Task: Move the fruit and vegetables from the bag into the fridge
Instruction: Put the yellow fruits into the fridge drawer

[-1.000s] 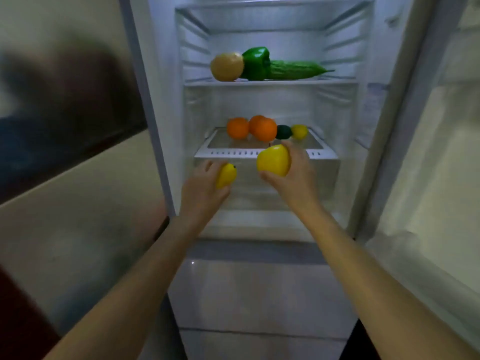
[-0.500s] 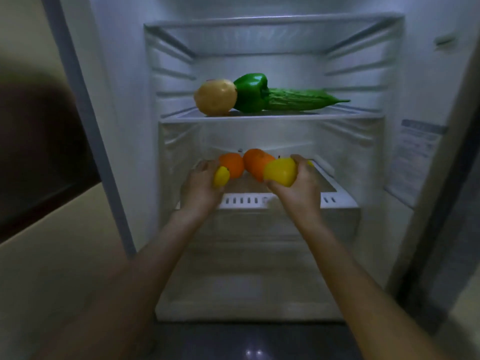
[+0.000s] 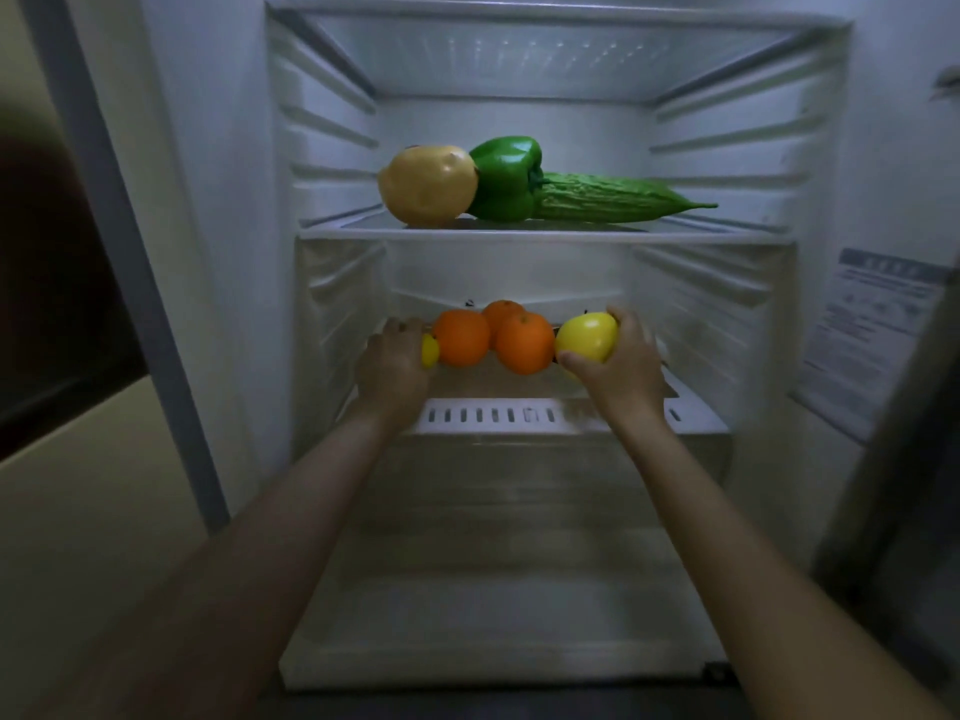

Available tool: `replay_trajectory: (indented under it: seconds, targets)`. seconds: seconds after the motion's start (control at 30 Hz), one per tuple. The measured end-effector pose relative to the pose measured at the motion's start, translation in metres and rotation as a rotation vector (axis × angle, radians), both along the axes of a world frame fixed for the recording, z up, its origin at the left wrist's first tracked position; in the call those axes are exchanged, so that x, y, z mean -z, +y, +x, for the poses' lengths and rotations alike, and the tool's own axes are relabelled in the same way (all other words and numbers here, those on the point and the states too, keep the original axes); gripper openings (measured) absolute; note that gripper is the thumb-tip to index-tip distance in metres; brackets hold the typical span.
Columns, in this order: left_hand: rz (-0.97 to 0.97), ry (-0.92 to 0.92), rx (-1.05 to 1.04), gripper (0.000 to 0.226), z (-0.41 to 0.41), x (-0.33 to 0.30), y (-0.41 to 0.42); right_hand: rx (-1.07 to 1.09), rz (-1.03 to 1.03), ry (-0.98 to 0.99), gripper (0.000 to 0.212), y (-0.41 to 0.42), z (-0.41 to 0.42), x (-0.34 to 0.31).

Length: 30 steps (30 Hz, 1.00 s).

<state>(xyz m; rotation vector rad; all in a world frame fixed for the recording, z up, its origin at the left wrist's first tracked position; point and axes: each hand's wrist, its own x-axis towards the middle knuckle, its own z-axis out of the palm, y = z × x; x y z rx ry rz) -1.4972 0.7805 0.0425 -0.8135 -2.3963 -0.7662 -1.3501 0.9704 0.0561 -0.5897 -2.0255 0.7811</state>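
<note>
Both my arms reach into the open fridge over its lower shelf (image 3: 540, 415). My left hand (image 3: 392, 363) is closed around a small yellow fruit (image 3: 429, 350), held just left of three oranges (image 3: 462, 337) that sit on that shelf. My right hand (image 3: 621, 366) grips a larger yellow apple (image 3: 586, 336), pressed close to the right side of the oranges. On the glass shelf above (image 3: 727, 233) lie a tan potato (image 3: 427, 185), a green bell pepper (image 3: 509, 179) and a green bitter gourd (image 3: 613, 202). The bag is out of view.
A clear crisper drawer (image 3: 519, 537) fills the fridge bottom below the lower shelf. A label sticker (image 3: 872, 335) is on the right inner wall. The fridge's left edge (image 3: 130, 252) borders a beige wall; the door edge stands at far right.
Both hands moved deeper into the fridge and now flank the oranges on the lower shelf. The camera came closer to the fridge. The small dark green and yellow fruits behind are now hidden.
</note>
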Motion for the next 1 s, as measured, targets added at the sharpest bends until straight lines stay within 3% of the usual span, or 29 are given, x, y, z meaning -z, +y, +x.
replay_trajectory:
  seconds: [0.5,0.8,1.0]
  targets:
    - [-0.11,0.131,-0.03,0.045,0.039,0.0,0.002,-0.082,0.184,-0.063,0.065,0.009,-0.003,0.013]
    - [-0.156,0.137,-0.022,0.042,0.052,0.017,-0.003,-0.002,0.392,-0.272,0.07,0.028,-0.004,0.011]
    - [-0.173,0.139,0.019,0.037,0.058,0.022,-0.004,0.029,0.414,-0.373,0.07,0.031,-0.002,0.009]
